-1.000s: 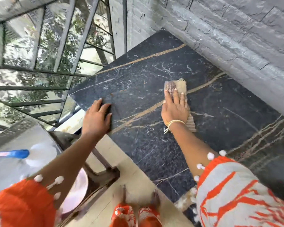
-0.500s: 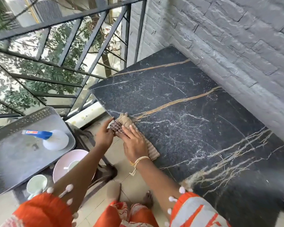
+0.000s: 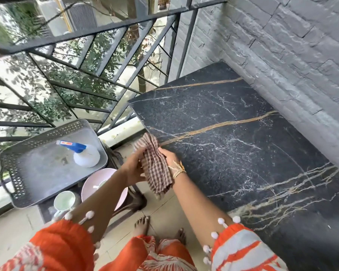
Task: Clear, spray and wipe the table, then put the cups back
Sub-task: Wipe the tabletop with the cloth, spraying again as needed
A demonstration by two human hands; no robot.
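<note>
A checked cloth is held up between both hands, just off the near-left corner of the dark marble surface. The left hand curls its fingers around the cloth's left side; the right hand grips it from the right, with a pale thread band at the wrist. The cloth bunches at the top and hangs down below the hands, its upper end overlapping the surface's edge.

The surface is black stone with white veins and tan streaks, set against a grey brick wall on its far side.

Left of the surface stands a low dark stool carrying a grey perforated tray. A white spray bottle with a blue trigger lies in the tray. Beside the tray's near edge sit a pale cup and a pink plate holding another cup, partly hidden by the left forearm.

Beyond the tray a black metal railing runs across, with trees behind it. The floor is pale tile, with bare feet below the cloth and orange-and-white sleeves at the bottom.
</note>
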